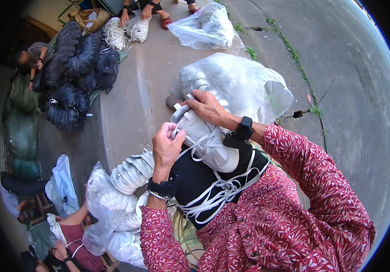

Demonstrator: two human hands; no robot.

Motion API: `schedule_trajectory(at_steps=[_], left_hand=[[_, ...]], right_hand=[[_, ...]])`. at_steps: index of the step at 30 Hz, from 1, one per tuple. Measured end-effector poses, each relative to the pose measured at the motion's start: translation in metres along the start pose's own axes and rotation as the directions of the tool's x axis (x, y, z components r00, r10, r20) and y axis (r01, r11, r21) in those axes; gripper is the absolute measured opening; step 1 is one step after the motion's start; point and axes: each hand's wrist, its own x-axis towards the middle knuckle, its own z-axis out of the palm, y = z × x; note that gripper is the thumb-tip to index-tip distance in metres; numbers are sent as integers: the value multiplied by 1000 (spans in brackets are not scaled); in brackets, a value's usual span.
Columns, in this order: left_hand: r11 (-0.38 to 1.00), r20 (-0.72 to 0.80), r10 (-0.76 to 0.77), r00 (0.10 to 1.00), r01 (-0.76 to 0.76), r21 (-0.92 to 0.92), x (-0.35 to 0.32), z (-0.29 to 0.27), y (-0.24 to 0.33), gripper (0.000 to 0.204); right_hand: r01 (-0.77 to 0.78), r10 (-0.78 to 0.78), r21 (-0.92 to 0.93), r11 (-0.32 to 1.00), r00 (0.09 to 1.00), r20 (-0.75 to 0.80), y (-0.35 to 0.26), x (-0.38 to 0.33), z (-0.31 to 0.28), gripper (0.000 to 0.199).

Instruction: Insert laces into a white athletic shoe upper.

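Note:
A white lace-up shoe upper (206, 133) rests on the black cloth (190, 177) over my lap, its toe toward me; no sole shows. My right hand (206, 106) is closed on the collar at its far end, where a small pale tab sticks up. At the left side of the opening, my left hand (167, 144) has its thumb and fingers pinched on a white shoelace. Loose white laces (222, 192) hang in loops across the cloth. What lies inside the upper is hidden.
Beyond my hands sits a clear plastic bag (245, 86) of white uppers, with another bag (206, 27) farther off. Stacked white uppers (133, 172) stand left of my left forearm. Dark bundles (74, 68) are piled at far left. Other people work at the top and left.

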Motion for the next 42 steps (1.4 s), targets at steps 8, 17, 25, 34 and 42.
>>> schedule_trajectory(at_steps=[8,17,25,34,42], left_hand=[[970,48,-57,997,44,239,-38,-5,19,30],[789,114,62,992,-119,603,-57,-26,17,15],[586,-153,-24,988,138,798,-87,-108,-63,13],[968,-60,168,984,-153,200,-45,8,23,8],[875,-15,149,989,-125,468,-36,32,32,10]], right_hand=[[-269,233,612,743,962,140,21,-5,-28,28],[-273,425,805,527,905,29,8,20,-171,22],[59,534,842,536,749,-393,75,-12,-363,18],[-323,241,320,891,932,270,25,-55,-133,17],[490,-433,-116,864,841,325,-12,-65,-51,12]])
